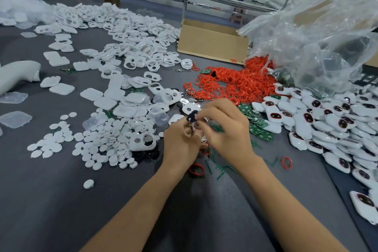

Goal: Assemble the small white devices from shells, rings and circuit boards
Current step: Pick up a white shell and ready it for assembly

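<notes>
The small black piece (192, 116), just below the frame's centre, is pinched between my left hand (181, 141) and right hand (226, 129), fingers curled narrow. It seems light, thin and easily bent, so I'd grip its edges. The loose red rubber rings (235, 84) are heaped beyond, with the finished white plastic devices (327, 120) at right.

Layout of the table (61, 200). Rear left to centre: shells (126, 26), heaped. Before them, near left: discs (98, 141). Rear centre: cardboard box (212, 45), with rings (235, 84) heaped just before it. Rear right: plastic bag (317, 37), beside the box. Right: finished devices (327, 120). Circuit boards (257, 122) lie between these and the left hand (182, 141) and right hand (227, 129), which pinch a small part (192, 116) at centre.
</notes>
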Tool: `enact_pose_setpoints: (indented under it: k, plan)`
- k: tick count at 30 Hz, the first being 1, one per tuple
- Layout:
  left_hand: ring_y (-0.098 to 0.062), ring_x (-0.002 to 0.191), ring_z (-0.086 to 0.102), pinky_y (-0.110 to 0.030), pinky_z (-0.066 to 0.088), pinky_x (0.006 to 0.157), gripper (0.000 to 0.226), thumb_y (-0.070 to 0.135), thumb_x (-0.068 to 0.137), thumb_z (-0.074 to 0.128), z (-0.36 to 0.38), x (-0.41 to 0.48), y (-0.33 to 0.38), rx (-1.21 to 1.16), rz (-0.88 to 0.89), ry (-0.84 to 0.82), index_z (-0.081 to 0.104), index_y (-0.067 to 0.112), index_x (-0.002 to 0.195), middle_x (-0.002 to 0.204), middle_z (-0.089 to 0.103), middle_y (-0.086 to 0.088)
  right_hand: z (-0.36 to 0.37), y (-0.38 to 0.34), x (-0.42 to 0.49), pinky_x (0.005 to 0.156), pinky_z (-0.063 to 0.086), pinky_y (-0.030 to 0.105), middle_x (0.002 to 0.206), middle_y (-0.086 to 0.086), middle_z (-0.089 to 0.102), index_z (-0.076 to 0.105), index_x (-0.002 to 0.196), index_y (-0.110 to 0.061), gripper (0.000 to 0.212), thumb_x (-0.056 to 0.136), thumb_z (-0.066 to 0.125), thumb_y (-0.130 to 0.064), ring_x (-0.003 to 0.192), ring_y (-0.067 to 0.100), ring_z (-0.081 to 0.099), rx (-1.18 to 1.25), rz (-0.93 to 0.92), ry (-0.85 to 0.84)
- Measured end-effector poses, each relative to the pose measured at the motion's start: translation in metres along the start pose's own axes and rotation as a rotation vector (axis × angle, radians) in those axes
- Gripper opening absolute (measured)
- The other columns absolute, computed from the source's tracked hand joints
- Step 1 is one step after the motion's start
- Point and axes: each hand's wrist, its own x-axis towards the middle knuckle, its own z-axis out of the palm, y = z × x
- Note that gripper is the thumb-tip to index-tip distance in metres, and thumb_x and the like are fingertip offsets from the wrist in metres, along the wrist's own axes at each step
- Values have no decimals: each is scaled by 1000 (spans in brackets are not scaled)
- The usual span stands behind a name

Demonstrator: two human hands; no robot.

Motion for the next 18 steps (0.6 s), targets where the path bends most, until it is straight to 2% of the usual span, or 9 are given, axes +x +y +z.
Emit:
enact_pose_setpoints:
  k: [1,3,5,6,8,10,14,16,18]
  plan:
    - [2,49,61,-13,47,49,29,0,85,55,0,-2,2,1,20,13,53,18,63,54,63,10,-2,-2,-6,64,46,31,78,9,62,69,73,-2,10,78,70,7,72,24,57,-5,-23,30]
    - [8,45,56,-5,38,42,36,-3,83,54,0,-3,5,-17,33,-12,50,25,61,47,56,20,-4,-4,-12,60,44,33,74,9,63,69,70,-1,12,80,69,6,67,26,56,-15,-49,77]
    - [2,48,59,-11,48,47,28,-2,83,57,0,-2,5,-45,15,-10,59,21,69,52,60,19,-6,-6,-14,57,43,33,72,9,62,69,67,-1,14,79,69,7,63,27,55,-28,-53,111]
    - [-3,55,64,-22,56,54,21,-1,84,59,0,0,4,-61,-4,-1,65,18,76,59,63,15,-7,-6,-14,56,42,33,72,10,61,68,66,0,15,79,69,7,63,27,54,-31,-51,120]
    - [-18,64,71,-36,61,62,17,-1,85,59,1,1,1,-119,-52,4,69,12,88,70,69,0,-8,-6,-14,55,42,34,72,10,61,67,65,0,16,80,68,7,61,27,53,-42,-51,134]
    - [-20,63,72,-36,61,61,16,-1,88,60,1,1,1,-167,-78,4,70,11,93,75,71,-7,-9,-6,-15,53,42,36,71,11,61,66,63,2,18,79,68,8,60,28,53,-56,-57,145]
    - [-18,67,72,-35,61,63,16,2,90,61,0,1,0,-193,-76,6,71,13,96,81,74,-9,-11,-6,-16,56,42,35,75,11,64,64,62,2,20,81,66,7,61,28,54,-64,-54,145]
    - [-19,71,73,-35,61,65,23,-3,90,55,1,0,2,-206,-58,-15,70,15,94,84,74,-9,-12,-3,-18,60,44,34,79,7,67,65,66,0,15,77,69,9,66,27,56,-46,22,94]
    - [-16,71,73,-28,59,60,32,-7,90,53,0,-2,4,-228,-43,-37,68,21,90,81,75,-3,-14,1,-19,62,46,33,76,-1,66,66,70,-4,13,72,75,5,69,21,56,-20,188,24]
